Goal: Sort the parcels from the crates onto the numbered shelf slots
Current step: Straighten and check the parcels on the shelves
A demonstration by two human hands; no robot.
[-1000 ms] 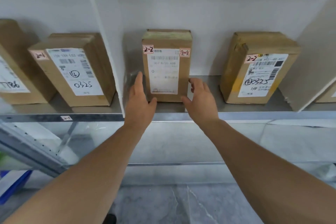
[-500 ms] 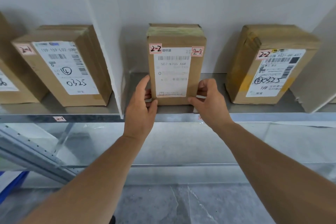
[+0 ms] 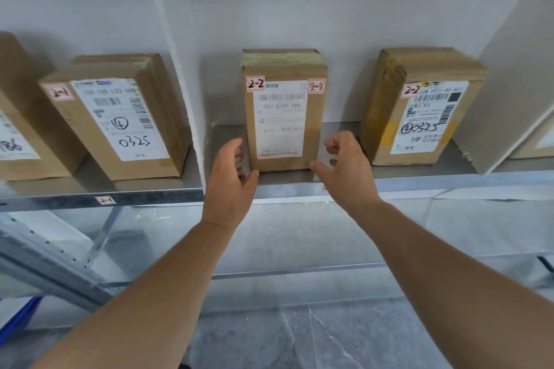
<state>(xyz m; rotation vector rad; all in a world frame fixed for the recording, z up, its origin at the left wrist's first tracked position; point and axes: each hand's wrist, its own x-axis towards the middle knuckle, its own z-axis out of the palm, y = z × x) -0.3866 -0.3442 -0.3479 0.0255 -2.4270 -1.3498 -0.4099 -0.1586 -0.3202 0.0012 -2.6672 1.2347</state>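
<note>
A brown parcel (image 3: 283,111) marked 2-2 stands upright on the metal shelf (image 3: 419,184), against the back wall. My left hand (image 3: 230,171) is at its lower left side, fingers loosely curled, thumb near the bottom corner. My right hand (image 3: 344,168) is at its lower right side, fingers curled and just off the cardboard. Neither hand grips the parcel. A second parcel (image 3: 419,105) marked 2-2 stands to the right in the same slot.
A white divider panel (image 3: 186,69) separates this slot from the left one, tagged 2-1 (image 3: 105,199), which holds a parcel (image 3: 120,117) marked 2-1 and another parcel (image 3: 18,129). A further panel (image 3: 509,84) leans at the right. A blue crate edge (image 3: 18,317) shows low left.
Both hands held the middle parcel by its lower sides half a second ago. Now they have let go and drawn slightly back, with fingers curling.
</note>
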